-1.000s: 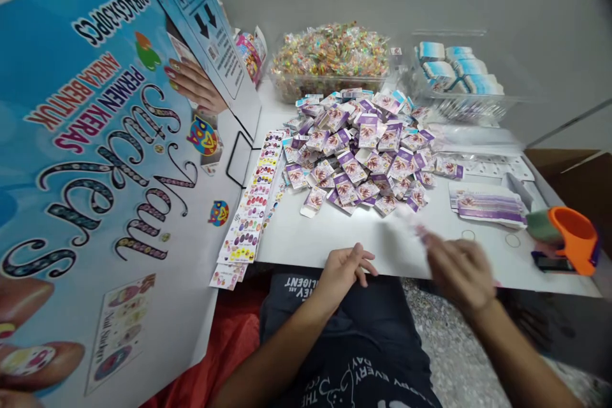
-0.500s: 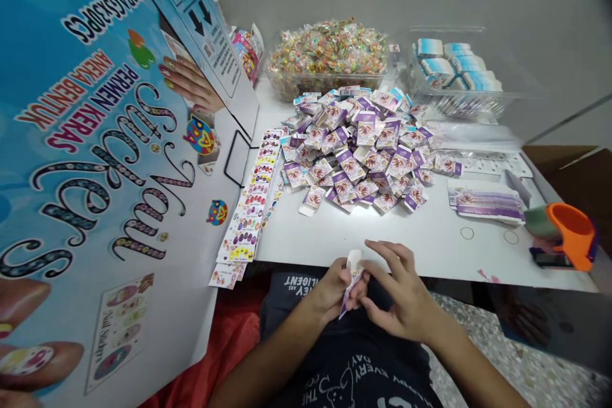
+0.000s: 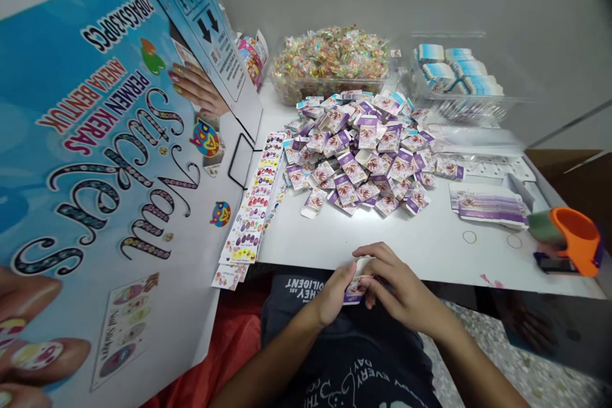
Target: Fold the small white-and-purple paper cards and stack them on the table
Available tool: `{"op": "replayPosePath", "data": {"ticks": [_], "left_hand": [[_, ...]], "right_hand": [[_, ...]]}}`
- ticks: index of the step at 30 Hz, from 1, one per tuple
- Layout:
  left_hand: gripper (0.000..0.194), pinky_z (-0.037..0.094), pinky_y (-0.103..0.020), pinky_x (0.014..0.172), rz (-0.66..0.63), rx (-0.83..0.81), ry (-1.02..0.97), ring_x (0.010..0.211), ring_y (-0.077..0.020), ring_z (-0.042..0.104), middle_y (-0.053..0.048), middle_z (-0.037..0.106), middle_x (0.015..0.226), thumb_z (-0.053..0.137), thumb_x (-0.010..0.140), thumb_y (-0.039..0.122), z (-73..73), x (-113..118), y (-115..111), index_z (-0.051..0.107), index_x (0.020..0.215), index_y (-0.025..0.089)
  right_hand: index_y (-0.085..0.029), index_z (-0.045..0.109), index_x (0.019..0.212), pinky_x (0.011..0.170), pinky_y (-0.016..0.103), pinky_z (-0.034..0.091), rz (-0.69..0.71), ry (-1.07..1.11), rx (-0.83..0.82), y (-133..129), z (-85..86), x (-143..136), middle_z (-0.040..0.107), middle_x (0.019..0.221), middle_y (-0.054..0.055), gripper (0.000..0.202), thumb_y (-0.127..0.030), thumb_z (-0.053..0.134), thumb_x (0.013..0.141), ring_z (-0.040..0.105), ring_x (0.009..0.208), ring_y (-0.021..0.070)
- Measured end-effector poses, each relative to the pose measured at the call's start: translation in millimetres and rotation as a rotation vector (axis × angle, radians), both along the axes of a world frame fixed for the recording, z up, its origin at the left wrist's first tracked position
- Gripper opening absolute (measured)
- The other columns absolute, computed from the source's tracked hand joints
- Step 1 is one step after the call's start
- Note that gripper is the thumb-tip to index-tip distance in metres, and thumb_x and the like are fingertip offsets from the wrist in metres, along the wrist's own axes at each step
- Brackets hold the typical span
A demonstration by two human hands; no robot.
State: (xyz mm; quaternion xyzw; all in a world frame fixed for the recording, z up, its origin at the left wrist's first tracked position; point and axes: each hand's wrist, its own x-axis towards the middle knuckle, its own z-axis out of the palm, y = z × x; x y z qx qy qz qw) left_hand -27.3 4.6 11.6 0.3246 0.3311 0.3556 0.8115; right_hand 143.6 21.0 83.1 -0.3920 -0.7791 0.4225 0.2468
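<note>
Just in front of the table's near edge I hold a small purple-and-white box (image 3: 354, 293) with a hand picture printed on it. My left hand (image 3: 333, 298) grips its left side, thumb along the edge. The fingers of my right hand (image 3: 394, 284) are bent round the box's right side and upper end, partly hiding it. A heap of similar small boxes (image 3: 366, 159) lies beyond my hands. Left of the heap are strips of nail stickers (image 3: 251, 217) stacked on the table.
A large blue carton (image 3: 129, 159) stands at my left. Behind the heap are a clear tub of wrapped candies (image 3: 329, 86) and a clear tub of blue-white packs (image 3: 459, 92). To the right lie flat purple-white cartons (image 3: 492, 207), an orange tape dispenser (image 3: 576, 239) and rubber bands (image 3: 469, 237).
The small box has turned so its printed face shows more. My right hand has moved left and closed in on it, where before its fingers were spread. The view has shifted slightly.
</note>
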Motion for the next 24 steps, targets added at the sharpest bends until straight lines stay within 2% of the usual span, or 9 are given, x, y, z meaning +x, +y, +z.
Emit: {"op": "replayPosePath", "data": {"ticks": [2,5,7,10,13,17,20,24], "left_hand": [[0.058,0.046,-0.032,0.081,0.018,0.06,0.121,0.08,-0.0216,0.062,-0.008,0.069,0.077,0.05,0.093,0.066,3.4,-8,2,0.07,0.074,0.015],[0.035,0.044,-0.033,0.088,-0.009,0.057,0.246,0.09,-0.0232,0.06,-0.006,0.072,0.088,0.066,0.087,0.051,7.6,-16,2,0.073,0.083,0.017],[0.026,0.044,-0.032,0.084,0.017,-0.042,0.222,0.088,-0.0228,0.06,-0.006,0.072,0.087,0.072,0.081,0.042,7.7,-13,0,0.073,0.082,0.016],[0.02,0.045,-0.03,0.077,0.237,-0.261,0.06,0.078,-0.0195,0.059,-0.003,0.068,0.076,0.074,0.07,0.034,6.4,-1,-3,0.069,0.073,0.015],[0.02,0.044,-0.028,0.067,0.408,-0.468,-0.107,0.065,-0.0159,0.056,-0.002,0.064,0.068,0.07,0.065,0.033,8.0,11,-3,0.066,0.071,0.014],[0.023,0.046,-0.027,0.065,0.557,-0.491,-0.1,0.064,-0.0145,0.057,-0.001,0.066,0.07,0.072,0.061,0.031,10.0,11,0,0.066,0.074,0.013],[0.022,0.043,-0.025,0.056,0.564,-0.48,-0.046,0.055,-0.0134,0.054,0.0,0.063,0.062,0.069,0.063,0.034,5.1,8,0,0.063,0.069,0.014],[0.023,0.037,-0.025,0.048,0.524,-0.508,-0.054,0.048,-0.0136,0.052,-0.001,0.059,0.056,0.063,0.064,0.038,-4.8,5,-3,0.06,0.065,0.015]], "right_hand": [[-0.021,0.059,0.086,0.1,0.045,0.048,0.031,-0.11,0.066,0,1.2,1,0.059,0.129,0.01,0.019,-0.018,0.048,0.101,0.053,0.122,0.0255],[-0.021,0.059,0.094,0.098,0.048,0.049,0.035,-0.215,0.125,-2,-0.5,1,0.059,0.13,0.011,0.014,-0.014,0.048,0.099,0.053,0.119,0.0265],[-0.021,0.06,0.095,0.097,0.049,0.049,0.034,-0.246,0.143,-4,-3.3,0,0.059,0.13,0.012,0.014,-0.014,0.048,0.099,0.053,0.118,0.0267],[-0.02,0.06,0.1,0.097,0.049,0.05,0.01,-0.24,0.172,-8,-8.9,-4,0.059,0.13,0.013,0.011,-0.017,0.049,0.101,0.054,0.118,0.0268],[-0.021,0.059,0.113,0.097,0.05,0.052,-0.045,-0.186,0.215,-13,-15.8,-8,0.059,0.13,0.014,0.015,-0.02,0.053,0.1,0.055,0.118,0.0276],[-0.024,0.053,0.136,0.101,0.051,0.053,-0.096,-0.109,0.211,-21,-27.7,-14,0.061,0.13,0.014,0.038,-0.02,0.055,0.099,0.057,0.12,0.0276],[-0.028,0.049,0.143,0.107,0.05,0.05,-0.144,-0.016,0.12,-28,-38.9,-19,0.056,0.14,0.013,0.045,-0.022,0.057,0.098,0.052,0.13,0.0269],[-0.028,0.057,0.13,0.11,0.047,0.048,-0.294,0.08,0.002,-33,-51.1,-28,0.055,0.141,0.012,0.033,-0.025,0.059,0.097,0.05,0.134,0.0253]]}}
